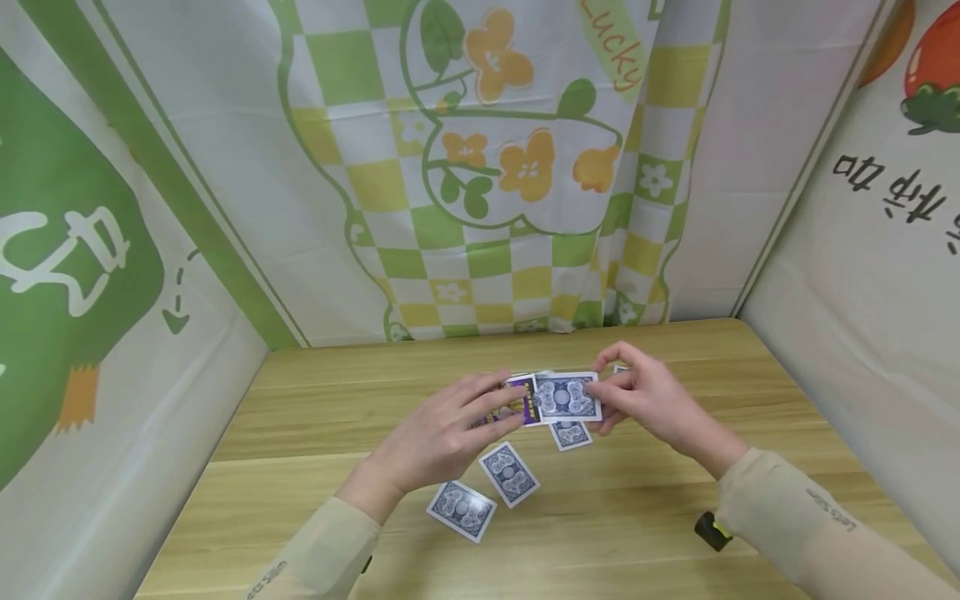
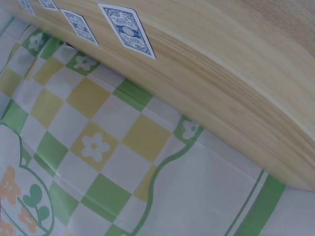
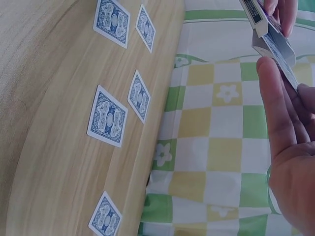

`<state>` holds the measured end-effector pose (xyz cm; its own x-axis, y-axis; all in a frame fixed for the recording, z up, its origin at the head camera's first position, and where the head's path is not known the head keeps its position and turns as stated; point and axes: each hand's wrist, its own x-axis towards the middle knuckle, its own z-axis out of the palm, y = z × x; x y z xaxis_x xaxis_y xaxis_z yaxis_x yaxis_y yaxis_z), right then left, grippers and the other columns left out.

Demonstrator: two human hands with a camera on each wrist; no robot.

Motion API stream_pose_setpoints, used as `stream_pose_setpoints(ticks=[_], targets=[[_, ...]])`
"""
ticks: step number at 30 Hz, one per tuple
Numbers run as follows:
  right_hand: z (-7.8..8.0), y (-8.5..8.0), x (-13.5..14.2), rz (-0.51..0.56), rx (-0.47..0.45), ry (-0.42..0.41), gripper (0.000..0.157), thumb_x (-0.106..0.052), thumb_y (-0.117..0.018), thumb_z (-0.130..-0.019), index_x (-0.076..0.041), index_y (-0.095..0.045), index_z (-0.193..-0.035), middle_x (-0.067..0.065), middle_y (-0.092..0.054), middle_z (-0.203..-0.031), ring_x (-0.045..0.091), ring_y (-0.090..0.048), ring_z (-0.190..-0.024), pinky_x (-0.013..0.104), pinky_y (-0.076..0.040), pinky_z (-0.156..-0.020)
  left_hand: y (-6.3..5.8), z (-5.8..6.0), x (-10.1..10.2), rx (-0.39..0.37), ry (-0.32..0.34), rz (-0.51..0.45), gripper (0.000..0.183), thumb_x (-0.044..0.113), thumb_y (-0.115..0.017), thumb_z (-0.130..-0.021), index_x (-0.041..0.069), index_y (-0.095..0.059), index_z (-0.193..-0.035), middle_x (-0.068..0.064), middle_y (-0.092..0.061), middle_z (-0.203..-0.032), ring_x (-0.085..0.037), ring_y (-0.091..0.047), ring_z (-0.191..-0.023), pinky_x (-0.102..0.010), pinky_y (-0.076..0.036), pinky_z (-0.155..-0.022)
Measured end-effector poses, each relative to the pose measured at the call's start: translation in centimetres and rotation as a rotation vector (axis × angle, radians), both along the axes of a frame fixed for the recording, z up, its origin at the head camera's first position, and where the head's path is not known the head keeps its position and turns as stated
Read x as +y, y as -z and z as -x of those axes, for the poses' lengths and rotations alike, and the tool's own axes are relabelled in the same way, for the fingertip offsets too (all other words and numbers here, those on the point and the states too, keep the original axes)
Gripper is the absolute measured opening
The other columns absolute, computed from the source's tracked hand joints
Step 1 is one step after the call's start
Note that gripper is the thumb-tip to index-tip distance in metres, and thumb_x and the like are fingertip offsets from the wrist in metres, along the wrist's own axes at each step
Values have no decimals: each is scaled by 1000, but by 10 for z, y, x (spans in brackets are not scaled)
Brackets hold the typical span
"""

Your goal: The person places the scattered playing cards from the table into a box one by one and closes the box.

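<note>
In the head view my left hand (image 1: 448, 432) grips a purple playing card box (image 1: 532, 402), its fingers spread over the top of it. A blue-backed playing card (image 1: 567, 397) lies against the box's right end, and my right hand (image 1: 651, 402) pinches its far edge between thumb and fingers. The right wrist view has this card (image 3: 283, 61) edge-on at the box's open flap (image 3: 262, 46), with the right fingers (image 3: 275, 103) beneath. Whether more cards are stacked under it, I cannot tell. The left hand is out of the left wrist view.
Several blue-backed cards lie face down on the wooden table (image 1: 337, 517), two of them near the left forearm (image 1: 508, 474) (image 1: 461, 510). Another card (image 1: 572, 436) lies below the held one. Printed curtains (image 1: 480, 275) hang behind the table's far edge.
</note>
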<state>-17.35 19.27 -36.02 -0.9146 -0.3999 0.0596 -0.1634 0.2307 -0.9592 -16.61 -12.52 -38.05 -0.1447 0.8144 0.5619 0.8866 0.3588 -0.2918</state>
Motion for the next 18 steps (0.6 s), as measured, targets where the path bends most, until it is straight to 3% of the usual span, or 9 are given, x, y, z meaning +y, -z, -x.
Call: stream_pose_setpoints(ticks=[8, 18], targets=[[-1, 0, -6, -53, 81, -7, 25, -10, -66, -99, 1, -52, -117, 16, -72, -76, 26, -68, -56, 43, -62, -52, -2, -1, 2, 2, 13, 6, 48, 8, -80, -83, 13, -69, -130, -9, -58, -147, -34, -51, -139, -43, -42, -118], [-5, -1, -8, -100, 178, -8, 25, -4, -65, -98, -1, -61, -123, 10, -73, -81, 23, -69, -64, 37, -64, -59, -3, -1, 4, -1, 17, 5, 49, 7, -81, -82, 13, -69, -129, -10, -57, -147, -35, -52, -138, -43, -42, -119]])
